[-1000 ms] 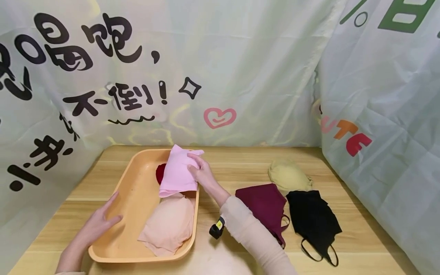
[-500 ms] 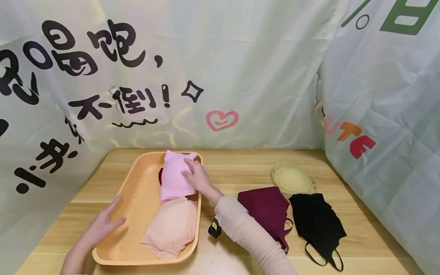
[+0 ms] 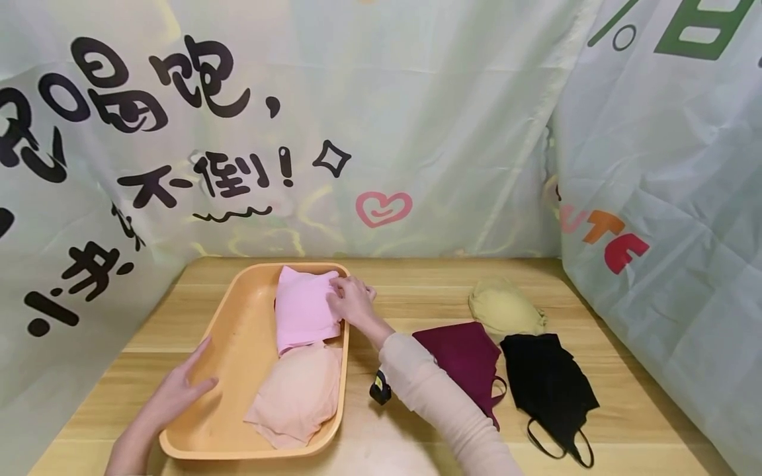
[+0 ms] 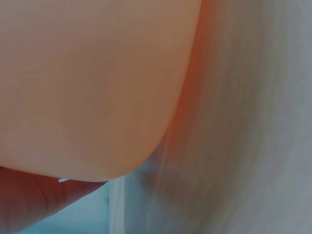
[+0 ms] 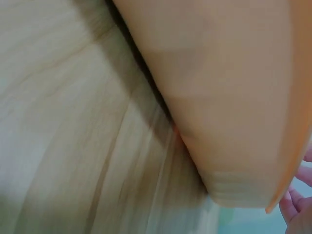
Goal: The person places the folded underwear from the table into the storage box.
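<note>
A folded lilac-pink bra (image 3: 306, 307) lies in the far right part of an orange plastic tray (image 3: 229, 311). My right hand (image 3: 356, 303) is at the tray's right rim, its thumb and forefinger pinching the bra's right edge. Close in front of it lies a padded peach bra (image 3: 297, 393). Only a dark sliver of the red garment shows at the lilac bra's left edge. My left hand (image 3: 178, 390) rests at the tray's left rim, thumb stretched over the inside and fingers extended. The right wrist view shows the tray's outer wall (image 5: 229, 97) with fingertips (image 5: 304, 174) at its rim.
Right of the tray on the wooden table (image 3: 405, 291) lie a burgundy strappy bra (image 3: 461, 360), a black one (image 3: 548, 377) and an olive padded one (image 3: 506, 307). A small black object with a yellow label (image 3: 380, 389) is by my right sleeve. Printed curtains (image 3: 452, 132) enclose the table.
The lilac bra has come down flatter into the tray and covers most of the red garment. My right hand has shifted from its top to its right edge. The left hand stays at the rim.
</note>
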`<action>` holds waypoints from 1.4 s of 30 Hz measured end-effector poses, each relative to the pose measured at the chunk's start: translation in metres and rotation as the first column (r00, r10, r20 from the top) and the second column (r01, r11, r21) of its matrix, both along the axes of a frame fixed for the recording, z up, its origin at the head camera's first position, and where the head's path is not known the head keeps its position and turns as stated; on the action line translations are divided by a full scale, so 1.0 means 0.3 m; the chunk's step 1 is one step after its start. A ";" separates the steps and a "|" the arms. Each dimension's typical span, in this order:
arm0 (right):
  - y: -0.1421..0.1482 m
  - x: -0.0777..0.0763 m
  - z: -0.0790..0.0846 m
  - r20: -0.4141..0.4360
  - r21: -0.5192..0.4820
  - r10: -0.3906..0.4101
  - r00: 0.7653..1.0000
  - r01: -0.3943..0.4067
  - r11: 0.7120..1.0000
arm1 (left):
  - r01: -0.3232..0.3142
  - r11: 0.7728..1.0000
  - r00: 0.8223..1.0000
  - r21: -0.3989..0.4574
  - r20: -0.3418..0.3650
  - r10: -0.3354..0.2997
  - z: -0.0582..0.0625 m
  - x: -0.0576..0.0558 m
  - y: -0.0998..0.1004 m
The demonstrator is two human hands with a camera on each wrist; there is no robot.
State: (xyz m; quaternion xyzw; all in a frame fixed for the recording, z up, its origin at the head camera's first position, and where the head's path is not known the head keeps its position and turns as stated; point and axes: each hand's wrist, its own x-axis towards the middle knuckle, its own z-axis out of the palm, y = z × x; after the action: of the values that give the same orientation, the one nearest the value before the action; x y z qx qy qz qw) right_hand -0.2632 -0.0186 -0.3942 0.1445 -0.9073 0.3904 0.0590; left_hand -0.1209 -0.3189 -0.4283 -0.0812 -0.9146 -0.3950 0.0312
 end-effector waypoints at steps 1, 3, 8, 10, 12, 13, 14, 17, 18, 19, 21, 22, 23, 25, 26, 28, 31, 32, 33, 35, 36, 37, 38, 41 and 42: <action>0.007 0.001 0.001 -0.007 -0.024 0.016 1.000 -0.016 1.000 | 0.001 1.000 1.000 0.001 -0.002 -0.001 -0.001 -0.001 0.000; 0.023 0.006 0.005 -0.023 -0.066 0.045 0.999 -0.047 0.997 | 0.001 1.000 1.000 0.001 -0.007 -0.001 -0.002 -0.001 -0.001; 0.059 0.024 0.020 -0.063 -0.122 0.132 0.989 -0.139 0.983 | 0.008 1.000 1.000 0.006 -0.024 -0.008 -0.002 -0.001 0.000; 0.072 0.033 0.025 -0.063 -0.133 0.172 0.983 -0.179 0.975 | 0.011 1.000 1.000 0.012 -0.021 -0.011 -0.001 -0.001 0.000; 0.085 0.043 0.030 -0.051 -0.143 0.209 0.977 -0.214 0.966 | 0.013 1.000 1.000 0.015 -0.021 -0.013 0.001 -0.002 0.001; 0.089 0.048 0.032 -0.039 -0.147 0.225 0.973 -0.229 0.962 | 0.015 1.000 1.000 0.019 -0.017 -0.014 0.002 -0.002 0.001; 0.094 0.053 0.033 -0.027 -0.155 0.241 0.970 -0.242 0.958 | 0.013 1.000 1.000 0.018 -0.013 -0.013 0.002 -0.002 0.000; 0.106 0.068 0.036 0.007 -0.163 0.268 0.963 -0.264 0.951 | 0.011 1.000 1.000 0.020 -0.008 -0.011 0.005 -0.002 0.001; 0.110 0.072 0.037 0.015 -0.159 0.274 0.962 -0.269 0.950 | 0.013 1.000 1.000 0.020 -0.007 -0.013 0.004 -0.001 0.001; 0.113 0.077 0.039 0.026 -0.160 0.281 0.959 -0.273 0.949 | 0.012 1.000 1.000 0.018 -0.004 -0.012 0.004 -0.001 0.001; 0.121 0.085 0.045 0.036 -0.156 0.302 0.953 -0.293 0.943 | 0.012 1.000 1.000 0.019 0.000 -0.012 0.004 -0.001 0.001; 0.125 0.089 0.048 0.042 -0.155 0.315 0.948 -0.306 0.939 | 0.012 1.000 1.000 0.020 0.001 -0.012 0.004 -0.002 0.001; 0.128 0.092 0.049 0.048 -0.152 0.330 0.943 -0.319 0.935 | 0.014 1.000 1.000 0.018 0.003 -0.014 0.002 -0.001 0.000; 0.135 0.101 0.055 0.065 -0.151 0.360 0.931 -0.348 0.925 | 0.013 1.000 1.000 0.019 0.009 -0.013 0.002 -0.002 -0.001; 0.139 0.106 0.058 0.073 -0.147 0.372 0.925 -0.359 0.922 | 0.015 1.000 1.000 0.018 0.008 -0.015 0.000 -0.002 -0.003; 0.147 0.117 0.064 0.107 -0.145 0.386 0.916 -0.370 0.918 | 0.016 1.000 1.000 0.022 0.006 -0.016 0.001 -0.002 -0.003; 0.159 0.133 0.071 0.147 -0.142 0.395 0.907 -0.376 0.916 | 0.018 0.999 1.000 0.027 0.000 -0.018 0.005 -0.002 0.000; 0.163 0.137 0.073 0.154 -0.140 0.399 0.904 -0.379 0.915 | 0.019 0.999 1.000 0.027 0.000 -0.019 0.006 -0.002 0.000; 0.167 0.141 0.073 0.160 -0.139 0.401 0.902 -0.382 0.914 | 0.018 0.999 1.000 0.028 0.000 -0.018 0.008 -0.002 0.001; 0.175 0.148 0.075 0.159 -0.139 0.415 0.896 -0.396 0.908 | 0.017 1.000 1.000 0.024 -0.001 -0.017 0.008 -0.003 0.001; 0.178 0.150 0.073 0.155 -0.135 0.421 0.894 -0.403 0.905 | 0.018 1.000 1.000 0.024 0.002 -0.018 0.007 -0.003 0.001; 0.182 0.153 0.074 0.155 -0.130 0.427 0.891 -0.410 0.903 | 0.018 1.000 1.000 0.023 0.007 -0.018 0.007 -0.004 0.001; 0.187 0.157 0.076 0.157 -0.122 0.432 0.888 -0.417 0.901 | 0.018 1.000 1.000 0.021 0.008 -0.018 0.007 -0.003 0.001; 0.202 0.170 0.078 0.160 -0.094 0.451 0.878 -0.441 0.893 | 0.017 1.000 1.000 0.020 0.015 -0.017 0.007 -0.003 0.001; 0.208 0.176 0.079 0.160 -0.085 0.455 0.876 -0.447 0.890 | 0.018 1.000 1.000 0.020 0.018 -0.018 0.008 -0.002 0.001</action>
State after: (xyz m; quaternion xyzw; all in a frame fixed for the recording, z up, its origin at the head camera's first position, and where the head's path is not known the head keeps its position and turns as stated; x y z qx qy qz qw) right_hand -0.2104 0.0437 -0.3704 0.3157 -0.8410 0.4252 -0.1105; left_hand -0.1216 -0.3184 -0.4259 -0.0854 -0.9100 -0.4052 0.0203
